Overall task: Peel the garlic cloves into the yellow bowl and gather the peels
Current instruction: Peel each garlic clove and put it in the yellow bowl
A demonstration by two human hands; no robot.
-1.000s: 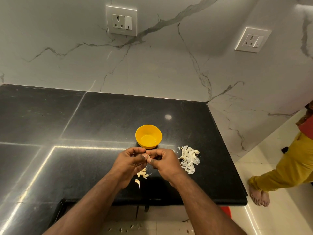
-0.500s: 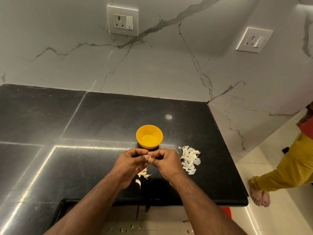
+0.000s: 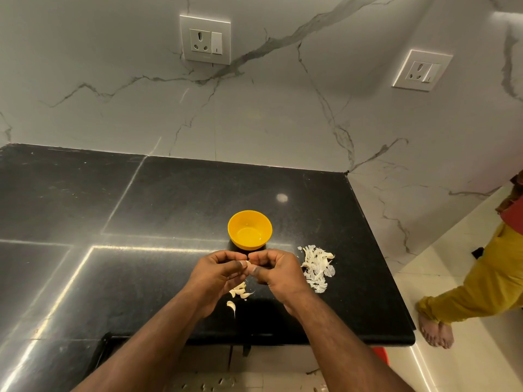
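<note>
Head view: yellow bowl [image 3: 250,230] looks empty; left hand [image 3: 219,274], right hand [image 3: 278,271] pinch garlic clove [image 3: 248,263].

Both hands [image 3: 249,271] pinch a garlic clove [image 3: 248,263] near the yellow bowl [image 3: 250,229]

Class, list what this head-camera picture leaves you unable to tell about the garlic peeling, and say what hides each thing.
1. Clove: mostly hidden by the fingers of the left hand and right hand; how far peeled is unclear.
2. Loose cloves: partly under the left hand; count uncertain.
3. Bowl: tiny pale specks inside, too small to identify.
4. Peels: too small to count.
5. Bystander: cut off by the right edge.
</note>
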